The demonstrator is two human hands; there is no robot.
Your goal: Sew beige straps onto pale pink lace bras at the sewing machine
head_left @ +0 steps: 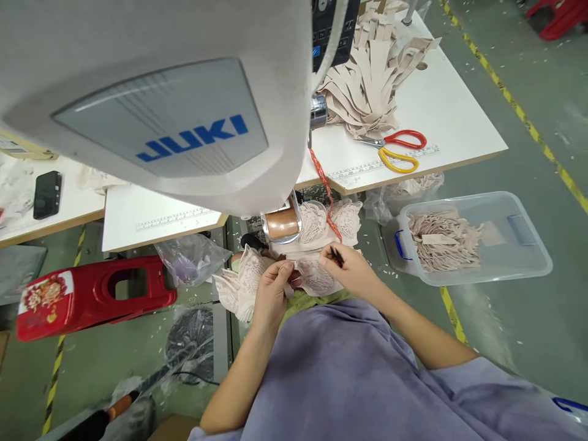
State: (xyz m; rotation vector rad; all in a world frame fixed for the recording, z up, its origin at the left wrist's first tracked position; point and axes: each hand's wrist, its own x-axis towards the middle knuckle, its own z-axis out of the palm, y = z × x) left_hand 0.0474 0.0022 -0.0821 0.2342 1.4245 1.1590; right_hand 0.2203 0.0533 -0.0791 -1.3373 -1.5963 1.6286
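Low over the lap, my left hand (274, 286) is closed, thumb and fingertips pinching the edge of a pale pink lace bra (316, 277). My right hand (351, 269) is curled at the bra's right side around a small black tool (337, 257), which looks like thread snips; its lower part is hidden in the palm. More lace cups (248, 278) hang left of my left hand. Beyond both hands, another lace bra part (315, 223) lies below the sewing machine head (184, 122), with a red cord (324, 177) dangling onto it.
Scissors (386, 147) with red and yellow handles lie on the white table (468, 122) beside beige fabric strips (372, 79). A clear bin (514, 245) holding beige straps stands to the right. On the left are a red stool (96, 294) and a phone (47, 195).
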